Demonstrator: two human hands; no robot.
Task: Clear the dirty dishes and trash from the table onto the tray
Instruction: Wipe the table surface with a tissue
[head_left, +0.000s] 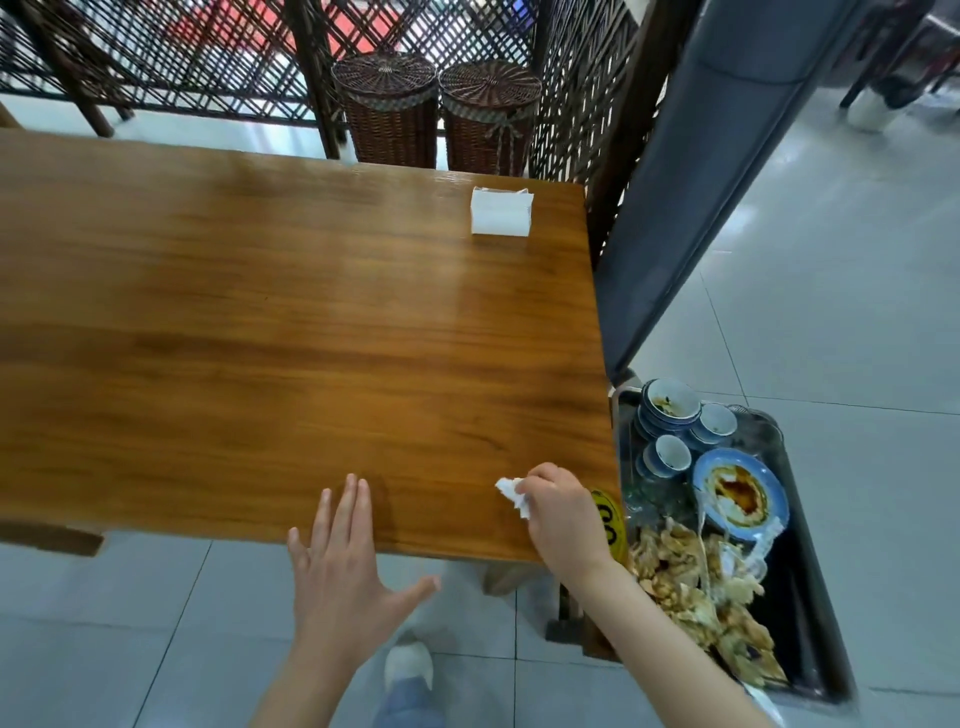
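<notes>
My right hand (561, 512) pinches a crumpled white tissue (514, 496) just above the near right corner of the wooden table (285, 332). My left hand (343, 566) is flat with fingers spread, its fingertips over the table's near edge. To the right of the table, lower down, a dark tray (810, 613) holds stacked blue-and-white bowls (670, 405), small cups (672, 452), a blue plate smeared with sauce (740, 493) and a heap of food scraps and wrappers (696, 582).
A white napkin box (501, 211) stands at the table's far right corner. Two wicker baskets (436, 114) and a lattice screen stand behind the table. A grey padded seat back (691, 171) rises beside the tray. A yellow number tag (608, 514) sits on the table corner.
</notes>
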